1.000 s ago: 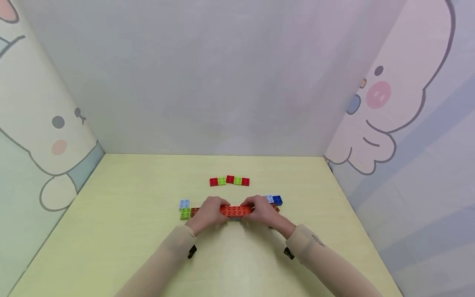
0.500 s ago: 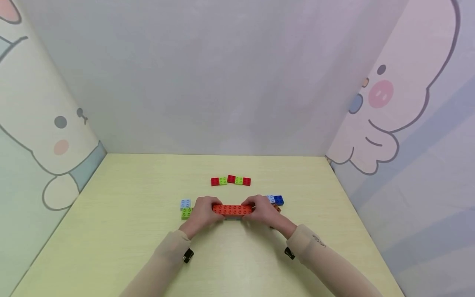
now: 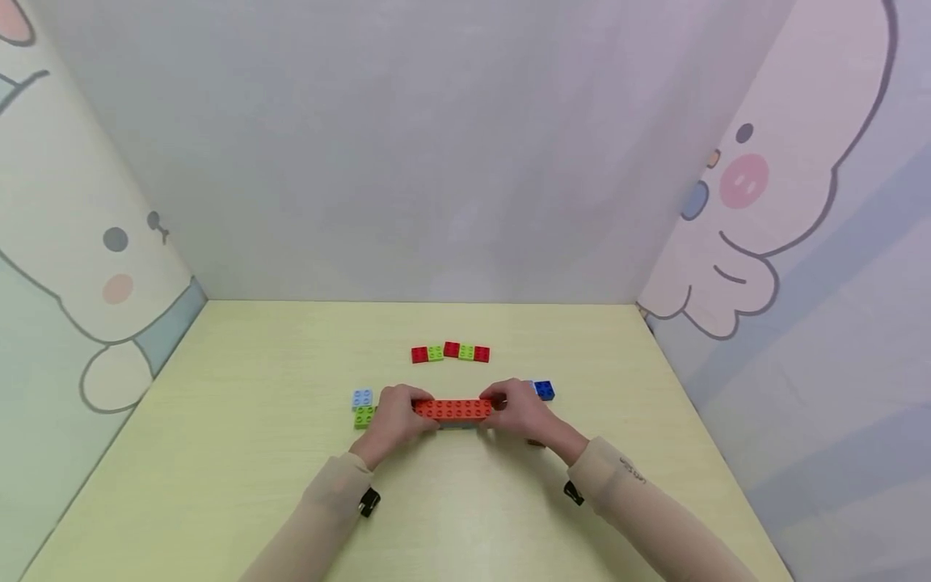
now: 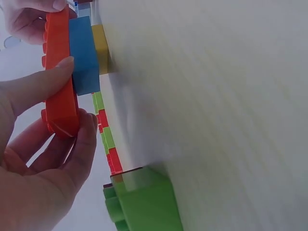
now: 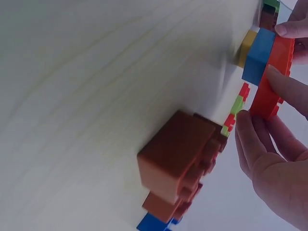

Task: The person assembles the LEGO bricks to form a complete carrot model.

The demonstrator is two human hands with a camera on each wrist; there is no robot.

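A long red toy brick (image 3: 454,410) lies across a blue brick (image 4: 85,57), with a yellow brick (image 4: 100,48) beneath that in the wrist views. My left hand (image 3: 395,416) pinches the left end of the red brick, thumb on the near side and fingers on the far side. The right hand (image 3: 520,408) grips the other end in the same way. Both ends overhang the blue brick. Whether the blue brick is pressed fully onto the yellow one is hard to tell.
Left of the stack are a green brick (image 3: 364,417) and a light blue brick (image 3: 362,398). Brown bricks (image 5: 175,149) and a dark blue brick (image 3: 544,390) lie to the right. Behind, a row of red and lime bricks (image 3: 435,353) sits on the pale table (image 3: 291,356).
My left hand has slid leftward to the red brick's end, so more studs show. My right hand has shifted slightly right. The brick stays roughly in place.
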